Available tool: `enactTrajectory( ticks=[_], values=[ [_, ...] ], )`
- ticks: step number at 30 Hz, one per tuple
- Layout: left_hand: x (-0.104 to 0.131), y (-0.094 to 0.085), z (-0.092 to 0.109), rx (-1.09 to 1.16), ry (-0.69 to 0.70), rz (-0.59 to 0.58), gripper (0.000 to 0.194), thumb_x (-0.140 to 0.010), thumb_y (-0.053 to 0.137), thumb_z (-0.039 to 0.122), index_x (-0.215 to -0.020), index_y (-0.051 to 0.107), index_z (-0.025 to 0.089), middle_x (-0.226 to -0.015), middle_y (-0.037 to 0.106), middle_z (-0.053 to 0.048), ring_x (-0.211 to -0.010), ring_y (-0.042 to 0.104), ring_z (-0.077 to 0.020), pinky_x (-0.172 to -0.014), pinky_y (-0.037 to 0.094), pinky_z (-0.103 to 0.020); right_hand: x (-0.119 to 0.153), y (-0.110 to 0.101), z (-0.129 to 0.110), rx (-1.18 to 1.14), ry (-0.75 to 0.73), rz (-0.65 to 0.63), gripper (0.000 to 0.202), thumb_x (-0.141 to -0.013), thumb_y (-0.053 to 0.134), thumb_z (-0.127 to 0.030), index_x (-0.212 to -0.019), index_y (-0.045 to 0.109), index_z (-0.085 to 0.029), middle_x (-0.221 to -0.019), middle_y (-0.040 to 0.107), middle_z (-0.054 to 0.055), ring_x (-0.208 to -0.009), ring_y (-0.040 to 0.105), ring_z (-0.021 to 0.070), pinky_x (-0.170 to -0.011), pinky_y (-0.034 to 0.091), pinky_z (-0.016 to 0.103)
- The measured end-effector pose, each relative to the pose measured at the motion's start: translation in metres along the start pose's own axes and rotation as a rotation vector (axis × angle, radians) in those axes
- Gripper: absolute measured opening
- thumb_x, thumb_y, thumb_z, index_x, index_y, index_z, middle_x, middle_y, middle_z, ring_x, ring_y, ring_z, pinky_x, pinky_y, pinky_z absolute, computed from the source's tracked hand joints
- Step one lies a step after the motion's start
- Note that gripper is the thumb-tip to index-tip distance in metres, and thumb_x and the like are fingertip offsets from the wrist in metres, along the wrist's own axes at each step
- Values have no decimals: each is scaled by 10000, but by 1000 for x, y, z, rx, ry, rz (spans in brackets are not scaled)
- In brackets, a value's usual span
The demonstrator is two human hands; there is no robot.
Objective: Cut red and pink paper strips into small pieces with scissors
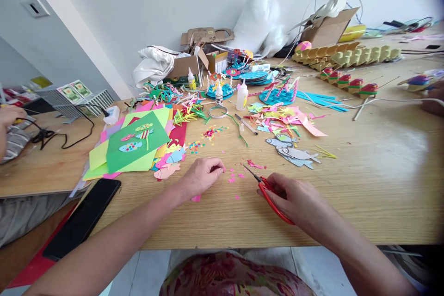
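My right hand is wrapped round the red handles of a pair of scissors. Their dark blades point away to the left, low over the wood, and look closed or nearly so. Small pink paper scraps lie scattered on the tabletop between the blade tips and my left hand. That hand rests at the table with its fingers curled and pinched together; whatever they hold, if anything, is hidden. Another pink scrap lies beneath its wrist.
Paper fish lie left, beside coloured sheets; grey fish cutouts lie right. Farther back stand glue bottles among paper strips. A black phone lies at the left front edge. Other people's hands show at both sides.
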State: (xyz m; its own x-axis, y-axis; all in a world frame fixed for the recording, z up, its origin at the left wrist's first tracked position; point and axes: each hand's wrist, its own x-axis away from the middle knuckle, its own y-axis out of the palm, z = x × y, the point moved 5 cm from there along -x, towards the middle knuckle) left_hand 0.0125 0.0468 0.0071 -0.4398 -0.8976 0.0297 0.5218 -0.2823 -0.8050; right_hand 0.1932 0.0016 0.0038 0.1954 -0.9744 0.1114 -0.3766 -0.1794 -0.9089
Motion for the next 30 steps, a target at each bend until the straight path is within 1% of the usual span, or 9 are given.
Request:
enactTrajectory(
  ticks=[5,7,10,13,16,20,22,25,30],
  values=[
    [-8,-1,3,-262,135,7,197,-791,393,162,-745,584,172,-773,591,-10,-729,531,-129,-655,381,-228,2,-3,22,173,103,5,332,-769,367,-470,-625,528,-218,-555,604,27,-492,514,163,-426,208,228],
    [-12,0,2,-341,167,11,206,-804,378,165,-757,579,170,-778,578,-19,-735,530,-136,-653,386,-235,6,-3,27,179,134,7,334,-772,363,-472,-652,548,-222,-578,621,38,-513,534,178,-427,214,233],
    [-18,0,0,-438,217,31,217,-819,363,176,-773,575,166,-768,559,-31,-737,523,-148,-654,391,-247,12,-2,27,146,126,-4,303,-768,383,-452,-683,557,-219,-617,640,47,-552,559,194,-445,251,241],
    [-25,-2,-2,-515,264,43,233,-832,348,196,-809,578,166,-771,552,-39,-742,518,-157,-658,393,-255,17,-3,25,54,99,15,286,-768,393,-438,-705,558,-214,-624,641,42,-559,564,191,-470,299,252],
    [-32,-1,-5,-542,264,22,237,-832,348,200,-845,582,166,-803,558,-49,-747,526,-164,-649,398,-260,20,-6,26,-132,87,49,291,-778,391,-424,-735,573,-202,-612,637,35,-541,556,169,-478,344,251],
    [-36,5,-8,-563,301,-30,226,-823,353,189,-801,576,161,-770,552,-47,-706,527,-160,-623,398,-260,20,-6,33,-367,75,28,321,-791,381,-445,-743,575,-194,-633,629,21,-573,552,151,-494,384,232],
    [-39,7,-10,-576,313,-49,217,-820,363,202,-764,570,164,-740,542,-38,-682,522,-154,-614,398,-257,19,-4,37,-409,81,0,335,-794,375,-457,-749,573,-191,-644,623,20,-589,548,152,-505,390,233],
    [-44,6,-15,-558,277,-67,190,-813,393,223,-765,568,164,-743,548,-33,-686,525,-151,-619,409,-253,16,-3,41,-429,79,-30,337,-790,381,-462,-737,569,-186,-629,609,20,-584,535,150,-511,390,236],
    [-50,2,-17,-519,239,-24,210,-818,364,139,-897,559,147,-899,575,-59,-865,524,-159,-771,416,-278,11,-12,49,-479,129,16,323,-768,411,-464,-724,565,-183,-577,573,11,-526,502,131,-474,384,226]
  ],
)
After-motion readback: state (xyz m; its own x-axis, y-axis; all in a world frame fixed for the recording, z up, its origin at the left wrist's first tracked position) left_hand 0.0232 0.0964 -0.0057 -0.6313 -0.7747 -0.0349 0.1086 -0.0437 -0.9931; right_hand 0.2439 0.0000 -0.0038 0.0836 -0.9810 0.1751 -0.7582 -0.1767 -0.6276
